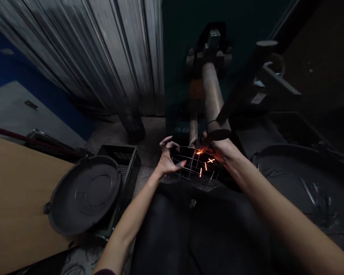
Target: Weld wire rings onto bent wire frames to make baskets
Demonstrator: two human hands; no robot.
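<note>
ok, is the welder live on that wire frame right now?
On. Orange sparks glow among the wires of the wire frame, which the left hand and right hand grip at its rim.

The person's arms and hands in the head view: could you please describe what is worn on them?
Both forearms are bare, with no gloves on the left hand or the right hand. A thin dark band circles the right wrist. At the bottom edge, a dark maroon sleeve hem shows on the left upper arm. The fingers bear no rings that can be made out in the dim light.
</note>
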